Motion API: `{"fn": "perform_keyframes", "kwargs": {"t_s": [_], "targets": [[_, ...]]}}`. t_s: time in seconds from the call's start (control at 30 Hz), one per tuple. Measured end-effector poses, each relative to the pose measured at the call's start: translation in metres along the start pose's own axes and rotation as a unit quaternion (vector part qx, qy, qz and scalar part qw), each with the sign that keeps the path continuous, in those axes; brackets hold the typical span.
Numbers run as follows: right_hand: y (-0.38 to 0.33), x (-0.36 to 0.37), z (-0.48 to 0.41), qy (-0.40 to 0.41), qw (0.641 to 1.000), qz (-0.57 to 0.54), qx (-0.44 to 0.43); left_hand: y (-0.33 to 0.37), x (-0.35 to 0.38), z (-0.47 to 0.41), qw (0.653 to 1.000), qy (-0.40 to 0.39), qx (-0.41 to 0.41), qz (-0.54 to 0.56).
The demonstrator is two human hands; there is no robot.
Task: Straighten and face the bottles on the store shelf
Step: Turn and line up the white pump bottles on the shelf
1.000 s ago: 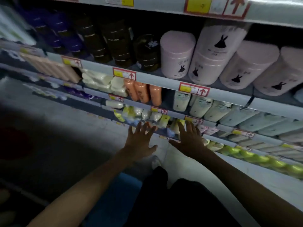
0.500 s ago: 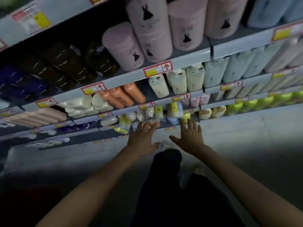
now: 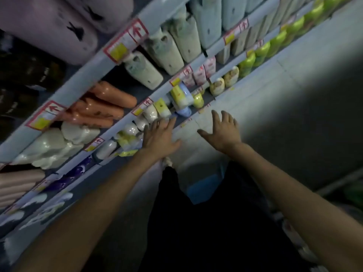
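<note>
The left hand (image 3: 159,137) sits just left of frame centre, fingers straight and spread, gripping nothing. Its fingertips reach the row of small white bottles (image 3: 150,114) with yellow labels low on the shelves (image 3: 84,80). Blur makes it hard to say whether they touch. A blue bottle (image 3: 184,111) lies tipped just above and right of those fingertips. The right hand (image 3: 222,130), right of centre, is also relaxed and splayed with nothing in it, over the pale floor (image 3: 294,91) and apart from the row, with the blue bottle up and to its left. One tier up, orange bottles (image 3: 106,107) lie at centre left. Green bottles (image 3: 261,52) line the upper right, and pale jugs (image 3: 176,48) stand at top centre.
</note>
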State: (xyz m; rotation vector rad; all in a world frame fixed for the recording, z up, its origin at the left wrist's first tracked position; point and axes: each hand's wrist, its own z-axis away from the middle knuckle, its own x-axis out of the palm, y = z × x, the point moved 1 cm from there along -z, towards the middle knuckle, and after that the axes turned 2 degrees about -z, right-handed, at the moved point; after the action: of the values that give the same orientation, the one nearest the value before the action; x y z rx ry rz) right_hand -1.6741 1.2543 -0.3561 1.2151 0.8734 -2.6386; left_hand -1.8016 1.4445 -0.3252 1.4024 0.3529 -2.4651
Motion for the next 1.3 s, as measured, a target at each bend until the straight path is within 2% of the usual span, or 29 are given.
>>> {"fn": "perform_keyframes", "kwargs": {"t_s": [0.17, 0.3, 0.5, 0.67, 0.8, 0.9, 0.97, 1.1, 1.3], "targets": [[-0.007, 0.072, -0.025, 0.048, 0.999, 0.010, 0.004, -0.030, 0.073, -0.029, 0.998, 0.024, 0.066, 0.002], [-0.007, 0.136, -0.048, 0.042, 0.999, 0.004, -0.014, -0.048, 0.136, -0.037, 0.995, 0.061, 0.073, 0.015], [0.007, 0.221, -0.097, 0.052, 0.990, 0.036, -0.122, -0.057, 0.236, -0.056, 0.984, 0.159, 0.031, 0.079], [0.032, 0.283, -0.161, 0.105, 0.963, 0.078, -0.237, -0.062, 0.322, -0.092, 0.966, 0.232, -0.012, 0.114], [0.064, 0.334, -0.210, 0.130, 0.940, 0.093, -0.302, -0.067, 0.384, -0.126, 0.952, 0.286, -0.005, 0.106], [0.094, 0.368, -0.237, 0.155, 0.933, 0.068, -0.316, -0.073, 0.432, -0.151, 0.937, 0.333, -0.013, 0.103], [0.099, 0.381, -0.254, 0.171, 0.933, 0.025, -0.316, -0.075, 0.450, -0.170, 0.919, 0.373, -0.024, 0.124], [0.092, 0.393, -0.277, 0.221, 0.895, -0.004, -0.387, -0.073, 0.453, -0.198, 0.873, 0.475, 0.009, 0.110], [0.076, 0.420, -0.237, 0.249, 0.870, -0.017, -0.425, -0.061, 0.454, -0.154, 0.847, 0.518, -0.021, 0.114]]}}
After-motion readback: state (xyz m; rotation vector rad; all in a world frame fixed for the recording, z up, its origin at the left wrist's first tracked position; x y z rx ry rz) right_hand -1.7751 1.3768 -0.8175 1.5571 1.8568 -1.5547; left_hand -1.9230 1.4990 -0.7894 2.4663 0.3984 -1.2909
